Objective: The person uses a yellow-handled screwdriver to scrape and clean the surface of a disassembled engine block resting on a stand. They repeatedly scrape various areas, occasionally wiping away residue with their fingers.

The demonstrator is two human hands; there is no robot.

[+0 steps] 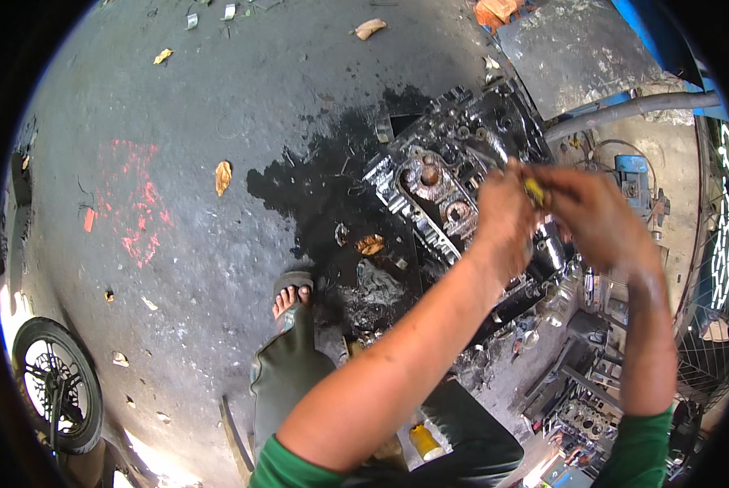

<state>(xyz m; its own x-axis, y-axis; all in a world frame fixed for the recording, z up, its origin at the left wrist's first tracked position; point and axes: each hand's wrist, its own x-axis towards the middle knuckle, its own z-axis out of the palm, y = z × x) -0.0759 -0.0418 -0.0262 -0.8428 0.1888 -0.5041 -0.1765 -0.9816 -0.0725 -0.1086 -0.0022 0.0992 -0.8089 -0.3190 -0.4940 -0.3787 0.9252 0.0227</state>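
A greasy metal engine block (429, 195) lies tilted on the ground in front of me, its machined face and round bores showing. Over its right side both my hands come together. My left hand (504, 220) is closed, and what its fingers grip is hidden. My right hand (600, 215), smeared by motion, curls round a yellow and dark handle (535, 192) that shows between the two hands. The tip of whatever this handle belongs to cannot be made out.
Dark oil stains (316, 179) spread left of the block. A grey pipe (633, 112) runs behind it at the right. Engine parts (584, 419) lie at the lower right, a yellow container (424, 443) by my leg, and a motorcycle wheel (58, 386) at the far left.
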